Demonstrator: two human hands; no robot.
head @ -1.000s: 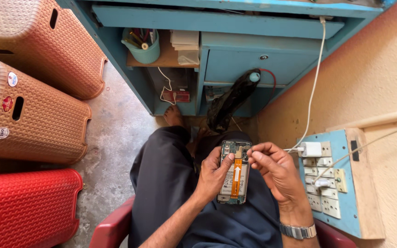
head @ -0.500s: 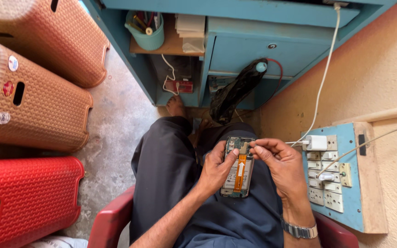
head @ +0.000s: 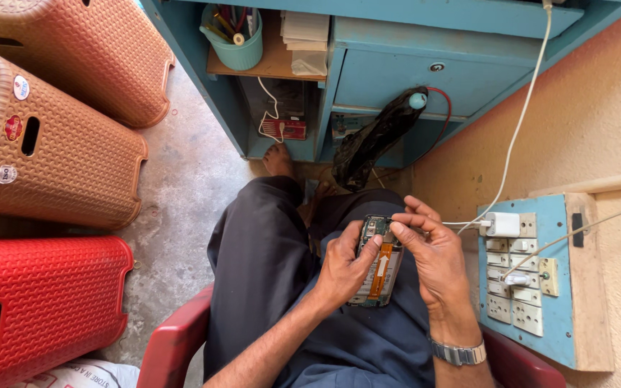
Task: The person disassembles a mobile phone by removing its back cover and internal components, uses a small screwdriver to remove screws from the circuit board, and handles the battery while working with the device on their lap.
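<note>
Left hand (head: 343, 269) cradled opened phone (head: 379, 262); right hand (head: 429, 251) pinched thin tool at 12 o'clock end. Steady, light pressure advisable.

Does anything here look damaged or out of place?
The phone held by the left hand has its back off, with the circuit board and an orange ribbon cable bare. The right hand pinches at its top. Plastic stools lie tipped on the floor.

Grey concrete floor (head: 181, 187) — two tan plastic stools (head: 52, 144) and a red stool (head: 37, 302) lie on it.
</note>
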